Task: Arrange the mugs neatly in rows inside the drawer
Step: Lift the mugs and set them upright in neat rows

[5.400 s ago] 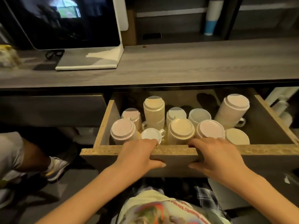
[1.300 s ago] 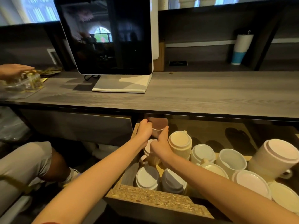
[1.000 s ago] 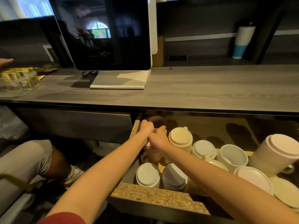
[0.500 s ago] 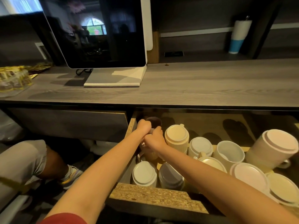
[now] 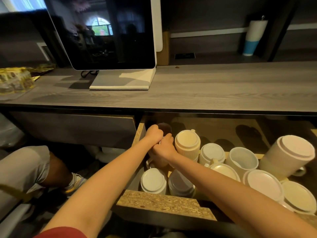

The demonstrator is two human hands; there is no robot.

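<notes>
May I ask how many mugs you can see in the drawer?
11. Back: dark mug, ribbed mug, white mug, upright mug, large tilted mug. Middle-left: tan mug. Front: left mug, grey mug, cream mug, pink mug, corner mug. Others may be hidden.

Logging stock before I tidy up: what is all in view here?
counter: one, grey wood, across the middle
drawer: one, chipboard, open under the counter
mugs: about eleven, white, cream, one dark brown, in the drawer
monitor: one, black, white stand, on the counter
tumbler: one, white and blue, back shelf
plastic pack: one, clear and yellow, counter's left end
another person's leg: one, grey shorts, lower left
left hand, right hand: two, bare, together at the drawer's back left
</notes>
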